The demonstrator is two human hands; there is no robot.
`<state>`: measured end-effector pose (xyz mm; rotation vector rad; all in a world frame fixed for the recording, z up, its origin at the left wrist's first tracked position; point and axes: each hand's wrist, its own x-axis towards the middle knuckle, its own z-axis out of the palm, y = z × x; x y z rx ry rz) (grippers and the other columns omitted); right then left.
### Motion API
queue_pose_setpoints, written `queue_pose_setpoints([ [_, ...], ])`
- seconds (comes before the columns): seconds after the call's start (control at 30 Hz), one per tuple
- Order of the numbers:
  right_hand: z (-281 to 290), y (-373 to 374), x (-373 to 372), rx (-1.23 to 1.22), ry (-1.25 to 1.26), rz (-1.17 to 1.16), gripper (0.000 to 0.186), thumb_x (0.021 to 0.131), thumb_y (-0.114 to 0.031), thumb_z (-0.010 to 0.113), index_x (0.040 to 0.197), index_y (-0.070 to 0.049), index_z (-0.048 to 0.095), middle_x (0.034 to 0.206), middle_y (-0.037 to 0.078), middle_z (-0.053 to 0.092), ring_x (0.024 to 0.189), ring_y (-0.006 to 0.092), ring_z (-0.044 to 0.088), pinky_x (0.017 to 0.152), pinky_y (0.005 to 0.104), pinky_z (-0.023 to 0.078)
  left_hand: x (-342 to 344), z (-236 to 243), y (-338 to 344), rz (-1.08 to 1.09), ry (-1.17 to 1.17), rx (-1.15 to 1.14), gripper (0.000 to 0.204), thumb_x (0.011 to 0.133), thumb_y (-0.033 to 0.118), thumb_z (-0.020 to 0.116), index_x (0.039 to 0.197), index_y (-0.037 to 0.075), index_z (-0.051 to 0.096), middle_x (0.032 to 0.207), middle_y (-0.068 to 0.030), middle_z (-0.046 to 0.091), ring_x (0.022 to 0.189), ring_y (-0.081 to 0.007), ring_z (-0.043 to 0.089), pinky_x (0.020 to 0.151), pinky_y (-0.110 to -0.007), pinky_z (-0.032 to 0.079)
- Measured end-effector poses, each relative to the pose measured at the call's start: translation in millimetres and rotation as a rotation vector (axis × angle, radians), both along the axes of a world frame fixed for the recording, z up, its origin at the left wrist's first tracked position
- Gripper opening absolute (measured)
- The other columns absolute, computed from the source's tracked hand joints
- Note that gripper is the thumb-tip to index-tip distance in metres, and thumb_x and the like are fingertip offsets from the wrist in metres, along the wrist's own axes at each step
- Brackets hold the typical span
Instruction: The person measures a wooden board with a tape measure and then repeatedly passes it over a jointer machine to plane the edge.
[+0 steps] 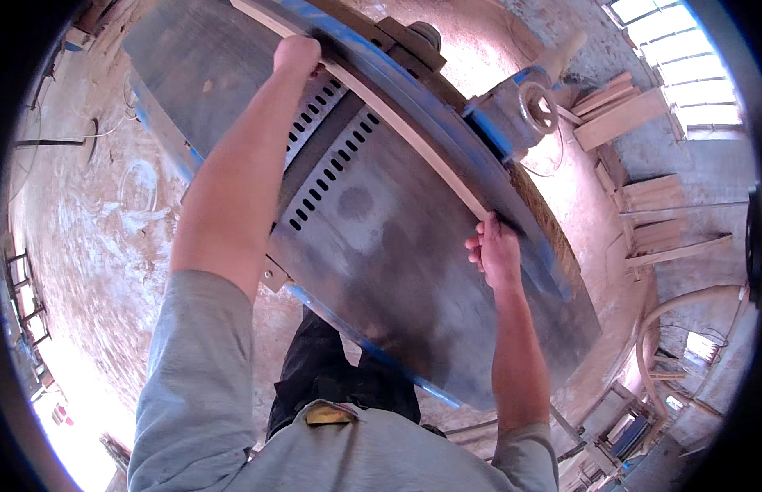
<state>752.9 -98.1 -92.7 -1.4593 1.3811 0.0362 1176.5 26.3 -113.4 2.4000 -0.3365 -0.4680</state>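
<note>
A long, thin wooden strip (pixel 405 135) lies along the blue-edged fence (pixel 446 152) of a jointer. Under it is the jointer's grey metal table (pixel 397 254), with two rows of dark slots beside the cutter gap. My left hand (pixel 298 56) is closed over the strip beyond the slots, its fingers mostly hidden behind the back of the hand. At the strip's near right end, my right hand (pixel 497 250) grips it with curled fingers. The strip's far end runs out past the top edge of the view.
Behind the fence stands a blue bracket with a round handwheel (pixel 537 108). Wooden boards (pixel 618 115) are stacked by the wall at the right, under a barred window (pixel 676 57). A hose (pixel 643 336) curves at the lower right. Pale dusty floor (pixel 110 221) spreads out at the left.
</note>
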Motion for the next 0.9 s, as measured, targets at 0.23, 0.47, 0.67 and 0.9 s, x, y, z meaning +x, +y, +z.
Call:
queue_pose_setpoints([
  [0.23,3.2,19.0,90.7,0.049,-0.038,0.046,0.04,0.1,-0.043,0.04,0.082,-0.009,0.048,0.062,0.007,0.06,0.04,0.0105,0.05,0.032,0.0239,0.03,85.7,-10.3,19.4,0.197,0.108,-0.263,0.027,0.085,0.016,0.045,0.07,0.001,0.063,0.061,-0.0105,0.063,0.049,-0.0194,0.06,0.043,-0.034,0.042],
  [0.47,4.6,42.3,173.3,-0.008,-0.049,0.049,0.039,0.1,-0.04,0.041,0.081,-0.007,0.049,0.06,0.006,0.059,0.038,0.0107,0.048,0.031,0.0248,0.029,104.2,-11.2,27.3,0.261,0.266,-0.49,0.019,0.085,0.014,0.047,0.076,0.003,0.059,0.063,-0.0089,0.06,0.05,-0.0179,0.057,0.04,-0.032,0.037],
  [0.67,4.0,57.1,231.5,0.023,-0.082,0.084,0.038,0.1,-0.038,0.041,0.082,-0.006,0.05,0.06,0.008,0.059,0.039,0.012,0.049,0.032,0.0262,0.029,100.8,-15.6,34.2,0.171,0.296,-0.462,0.019,0.084,0.013,0.046,0.077,0.003,0.06,0.063,-0.0092,0.06,0.051,-0.0179,0.057,0.041,-0.032,0.039],
  [0.9,8.5,74.6,294.7,0.102,-0.105,0.078,0.04,0.1,-0.04,0.04,0.085,-0.005,0.049,0.061,0.006,0.058,0.041,0.0135,0.048,0.035,0.0294,0.031,90.3,-5.5,32.1,-0.027,0.197,-0.14,0.029,0.082,0.016,0.048,0.065,0.002,0.066,0.067,-0.0151,0.068,0.061,-0.0233,0.068,0.064,-0.037,0.055],
])
